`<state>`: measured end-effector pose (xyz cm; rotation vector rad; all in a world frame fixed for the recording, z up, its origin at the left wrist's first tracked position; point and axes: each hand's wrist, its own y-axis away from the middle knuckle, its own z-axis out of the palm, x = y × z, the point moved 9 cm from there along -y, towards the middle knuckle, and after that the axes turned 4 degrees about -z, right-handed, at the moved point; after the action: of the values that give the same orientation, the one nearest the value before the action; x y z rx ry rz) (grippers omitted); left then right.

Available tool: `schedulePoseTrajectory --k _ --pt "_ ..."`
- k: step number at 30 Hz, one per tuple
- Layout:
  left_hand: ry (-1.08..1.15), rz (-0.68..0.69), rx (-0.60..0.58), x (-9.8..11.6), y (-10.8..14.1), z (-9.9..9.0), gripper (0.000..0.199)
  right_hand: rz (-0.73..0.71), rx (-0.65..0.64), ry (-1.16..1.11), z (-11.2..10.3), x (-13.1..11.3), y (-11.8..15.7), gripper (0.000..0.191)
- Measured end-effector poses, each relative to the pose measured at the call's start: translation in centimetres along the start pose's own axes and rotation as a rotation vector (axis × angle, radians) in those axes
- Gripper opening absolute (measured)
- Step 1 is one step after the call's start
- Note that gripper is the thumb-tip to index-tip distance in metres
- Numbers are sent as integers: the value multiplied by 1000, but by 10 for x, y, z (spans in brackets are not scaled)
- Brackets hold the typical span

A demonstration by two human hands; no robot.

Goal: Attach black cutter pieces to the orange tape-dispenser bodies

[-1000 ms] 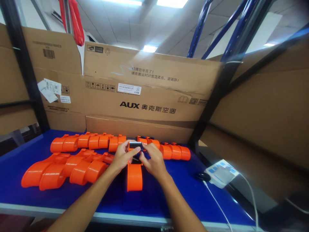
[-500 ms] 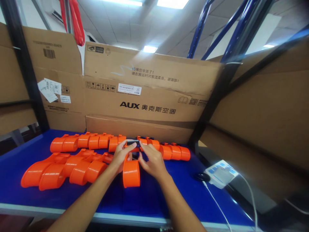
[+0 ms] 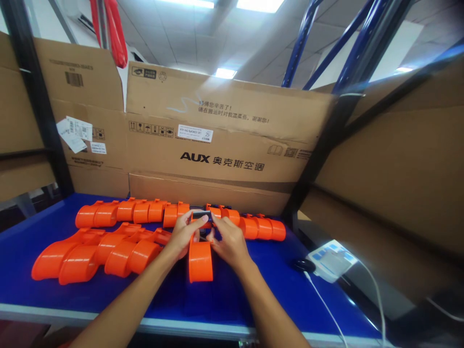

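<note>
Between my hands is an orange plastic piece with a round drum [image 3: 200,262], its drum hanging toward me above the blue table. A black strip-like part [image 3: 200,216] lies across its upper end. My left hand [image 3: 184,233] is closed around the upper end from the left, its thumb pressed along the black part. From the right, my right hand [image 3: 229,240] pinches the same end, fingertips at the black part's right edge. My fingers hide most of the join. Left of my hands lie several similar orange pieces [image 3: 78,261] in a front group.
A back row of orange pieces [image 3: 107,214], some with black parts, lines the blue table [image 3: 217,309] before a cardboard panel [image 3: 224,121]. At right are a black mouse-like object [image 3: 303,265], a white-and-blue box [image 3: 332,261] and white cables. Dark posts flank the table.
The held orange piece has shifted slightly right, and its drum has turned a little. Both hands keep their grip in nearly the same place.
</note>
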<state>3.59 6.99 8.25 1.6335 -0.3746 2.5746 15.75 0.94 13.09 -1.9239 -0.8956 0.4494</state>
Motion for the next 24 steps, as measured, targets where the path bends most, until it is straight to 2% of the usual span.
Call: schedulePoseTrajectory --k 10,15,20,24 --pt "-31 34 -4 4 0 -3 52 -40 -1 -48 -1 -4 -2 53" --pt "-75 70 19 8 -1 -7 51 53 -49 -177 2 7 -2 48" --pt "-144 87 6 7 0 -4 49 207 18 -199 -2 16 2 34" --pt "-168 96 1 5 1 -2 47 204 46 -221 -2 14 3 28"
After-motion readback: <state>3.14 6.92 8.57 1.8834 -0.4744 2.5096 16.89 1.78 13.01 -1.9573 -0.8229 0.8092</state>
